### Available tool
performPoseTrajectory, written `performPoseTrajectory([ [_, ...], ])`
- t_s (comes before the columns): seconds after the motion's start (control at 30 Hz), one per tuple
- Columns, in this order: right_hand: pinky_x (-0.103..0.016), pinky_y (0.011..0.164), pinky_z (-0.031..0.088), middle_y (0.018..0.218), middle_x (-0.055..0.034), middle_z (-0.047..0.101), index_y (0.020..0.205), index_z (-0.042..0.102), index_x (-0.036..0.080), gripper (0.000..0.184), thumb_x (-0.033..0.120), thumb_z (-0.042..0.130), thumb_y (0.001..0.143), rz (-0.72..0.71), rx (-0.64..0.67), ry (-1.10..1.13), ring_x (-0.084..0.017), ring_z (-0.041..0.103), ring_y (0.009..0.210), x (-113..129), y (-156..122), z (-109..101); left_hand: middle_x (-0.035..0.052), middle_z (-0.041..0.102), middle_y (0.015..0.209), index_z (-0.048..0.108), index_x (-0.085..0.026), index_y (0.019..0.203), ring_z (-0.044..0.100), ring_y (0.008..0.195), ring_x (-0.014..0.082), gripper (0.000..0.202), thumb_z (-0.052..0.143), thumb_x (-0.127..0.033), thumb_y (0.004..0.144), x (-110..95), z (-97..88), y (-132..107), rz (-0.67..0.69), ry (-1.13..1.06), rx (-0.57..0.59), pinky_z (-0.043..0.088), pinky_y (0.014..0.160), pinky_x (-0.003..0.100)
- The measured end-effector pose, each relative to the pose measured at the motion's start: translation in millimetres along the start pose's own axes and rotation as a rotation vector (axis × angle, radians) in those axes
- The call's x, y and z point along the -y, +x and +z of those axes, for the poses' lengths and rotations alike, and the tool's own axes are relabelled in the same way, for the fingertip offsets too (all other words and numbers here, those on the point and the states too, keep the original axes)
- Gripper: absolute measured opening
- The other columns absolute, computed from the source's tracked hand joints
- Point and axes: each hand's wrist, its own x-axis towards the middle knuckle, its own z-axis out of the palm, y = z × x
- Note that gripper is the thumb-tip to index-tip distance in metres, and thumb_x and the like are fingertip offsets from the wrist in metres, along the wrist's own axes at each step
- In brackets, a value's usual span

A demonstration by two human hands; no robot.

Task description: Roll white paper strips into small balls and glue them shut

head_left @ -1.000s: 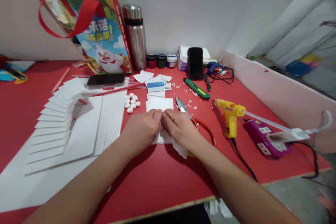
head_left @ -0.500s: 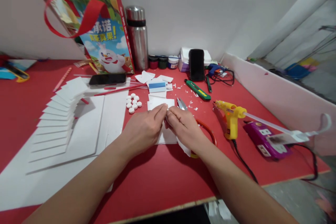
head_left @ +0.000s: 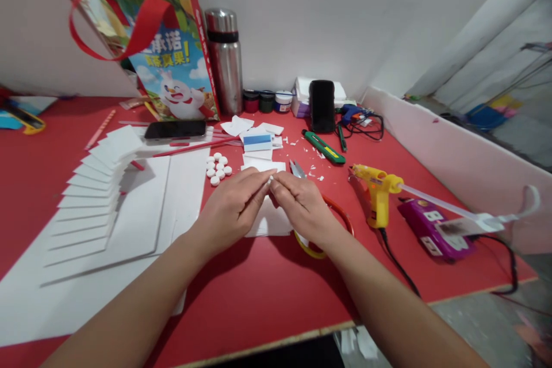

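Note:
My left hand (head_left: 235, 198) and my right hand (head_left: 299, 204) meet at the fingertips over the middle of the table. Both are closed, pinching a small white piece of paper (head_left: 271, 179) between thumbs and forefingers; most of it is hidden by the fingers. Below them lie white paper sheets (head_left: 269, 219). Partly under my right hand is a pair of scissors (head_left: 297, 169), blades pointing away, with a red and yellow handle. Left of the fingers sits a cluster of small white discs (head_left: 219, 169).
A fanned staircase of white cards (head_left: 86, 201) stands on white boards at the left. On the right are a yellow glue gun (head_left: 379, 195) and a purple box (head_left: 435, 230). Farther back are a green cutter (head_left: 323, 146), a phone (head_left: 175, 130), a steel flask (head_left: 226, 63) and a bag (head_left: 172, 69).
The white strip that hung below my right hand has mostly gone from sight. My fingers have shifted slightly, and the small white piece now shows between the fingertips.

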Motion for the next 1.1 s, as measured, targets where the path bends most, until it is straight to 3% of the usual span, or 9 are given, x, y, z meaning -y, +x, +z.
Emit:
performPoseTrajectory([
  [0.27, -0.025, 0.067, 0.037, 0.07, 0.0025, 0.053, 0.076, 0.051, 0.02, 0.029, 0.027, 0.042, 0.103, 0.001, 0.03, -0.041, -0.012, 0.051, 0.067, -5.4, 0.0, -0.7, 0.0097, 0.066, 0.1, 0.064, -0.013, 0.122, 0.061, 0.093, 0.0183, 0.028, 0.047, -0.013, 0.1, 5.5, 2.3, -2.6, 0.096, 0.095, -0.095, 0.048, 0.083, 0.03],
  [0.4, -0.024, 0.065, 0.037, 0.063, 0.0041, 0.051, 0.073, 0.053, 0.02, 0.032, 0.027, 0.043, 0.103, 0.063, 0.054, 0.048, -0.011, 0.051, 0.061, -4.4, 1.7, 0.9, 0.0087, 0.066, 0.097, 0.066, -0.011, 0.119, 0.061, 0.09, 0.0169, 0.027, 0.05, -0.01, 0.098, 5.9, 4.0, -1.6, 0.082, 0.086, -0.135, 0.048, 0.082, 0.029],
  [0.57, -0.024, 0.063, 0.037, 0.065, 0.0032, 0.052, 0.071, 0.052, 0.02, 0.031, 0.025, 0.045, 0.1, 0.049, -0.015, 0.013, -0.011, 0.051, 0.062, -2.2, 2.2, 4.0, 0.006, 0.066, 0.094, 0.069, -0.013, 0.114, 0.062, 0.085, 0.0144, 0.023, 0.054, -0.011, 0.097, 4.4, 4.7, -0.8, 0.039, -0.015, -0.187, 0.048, 0.077, 0.026],
  [0.93, -0.026, 0.067, 0.037, 0.073, 0.001, 0.056, 0.078, 0.051, 0.02, 0.026, 0.023, 0.041, 0.102, -0.019, 0.095, -0.124, -0.013, 0.053, 0.069, -4.5, 1.0, -5.4, 0.003, 0.059, 0.085, 0.069, -0.017, 0.121, 0.058, 0.077, 0.0129, 0.03, 0.051, -0.009, 0.099, 8.3, 3.2, -0.3, 0.077, -0.012, -0.125, 0.046, 0.07, 0.024],
  [1.1, -0.028, 0.067, 0.035, 0.074, 0.0003, 0.056, 0.08, 0.049, 0.02, 0.024, 0.023, 0.039, 0.102, -0.002, 0.101, -0.206, -0.014, 0.052, 0.069, -4.1, 0.4, -4.4, 0.0057, 0.062, 0.091, 0.068, -0.016, 0.121, 0.06, 0.085, 0.0156, 0.027, 0.05, -0.014, 0.1, 8.5, 3.7, 0.9, 0.094, 0.086, -0.104, 0.048, 0.077, 0.027],
])
